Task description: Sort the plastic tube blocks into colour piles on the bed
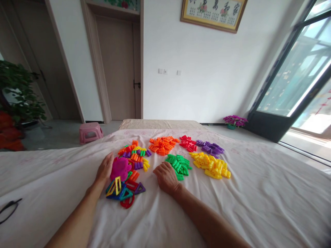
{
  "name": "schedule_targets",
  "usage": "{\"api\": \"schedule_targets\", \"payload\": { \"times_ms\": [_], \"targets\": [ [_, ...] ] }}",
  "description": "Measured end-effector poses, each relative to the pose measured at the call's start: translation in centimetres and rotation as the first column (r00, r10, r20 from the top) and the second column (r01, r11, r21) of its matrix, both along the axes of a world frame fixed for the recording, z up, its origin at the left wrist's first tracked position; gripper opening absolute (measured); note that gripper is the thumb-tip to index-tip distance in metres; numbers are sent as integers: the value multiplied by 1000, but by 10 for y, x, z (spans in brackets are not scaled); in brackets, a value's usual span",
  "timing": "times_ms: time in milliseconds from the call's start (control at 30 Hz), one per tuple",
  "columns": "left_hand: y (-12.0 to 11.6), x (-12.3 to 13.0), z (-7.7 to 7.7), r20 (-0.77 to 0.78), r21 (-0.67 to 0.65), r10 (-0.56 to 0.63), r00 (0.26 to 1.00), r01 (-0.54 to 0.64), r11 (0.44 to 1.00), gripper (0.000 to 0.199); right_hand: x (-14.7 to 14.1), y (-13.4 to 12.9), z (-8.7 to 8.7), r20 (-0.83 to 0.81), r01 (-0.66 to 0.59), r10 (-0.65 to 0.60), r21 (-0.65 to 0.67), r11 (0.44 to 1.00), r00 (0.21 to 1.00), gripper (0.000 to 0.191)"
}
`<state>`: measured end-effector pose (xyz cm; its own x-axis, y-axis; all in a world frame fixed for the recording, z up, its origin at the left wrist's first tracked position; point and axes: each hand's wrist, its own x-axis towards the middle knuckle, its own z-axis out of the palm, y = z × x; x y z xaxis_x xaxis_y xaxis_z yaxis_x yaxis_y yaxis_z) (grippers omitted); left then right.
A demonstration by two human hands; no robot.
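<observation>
My left hand (104, 168) rests at the left edge of a mixed pile, fingers stretched out and touching or close beside a magenta paw-shaped plastic piece (121, 168). Below that piece lie flat frame tiles, among them a yellow rectangle (118, 186), a teal triangle (126, 194) and a purple triangle (140, 188). Mixed-colour tube pieces (137, 157) lie behind it. My right hand (166, 175) is on the cloth just left of a green pile of tube pieces (179, 164). Its fingers are curled under, hiding whatever they may hold.
Sorted piles of orange (163, 145), red (188, 143), purple (210, 148) and yellow pieces (212, 166) lie farther back and right on the wrinkled pale cloth (248, 206). Black-rimmed glasses (10, 207) are at the far left. A pink stool (90, 132) stands beyond.
</observation>
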<state>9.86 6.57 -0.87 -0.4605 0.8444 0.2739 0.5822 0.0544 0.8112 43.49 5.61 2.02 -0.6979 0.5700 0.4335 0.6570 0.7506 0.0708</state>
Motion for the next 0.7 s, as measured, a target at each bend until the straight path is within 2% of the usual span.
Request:
{"api": "schedule_targets", "payload": {
  "times_ms": [100,233,400,700],
  "targets": [
    [-18,-6,1,-41,-49,56,998,-58,997,50,0,0,0,12,23,-23,-15,1000,1000,13],
    [-31,0,0,-95,-104,1,996,-11,995,47,0,0,0,15,40,-39,-43,998,999,14],
    [-33,7,1,-130,-134,-65,989,47,990,48,0,-1,2,40,61,-59,-49,997,997,16],
    [-35,4,4,-97,-134,-40,995,27,991,40,-2,-2,2,32,98,-97,-10,995,995,15]
  ]
}}
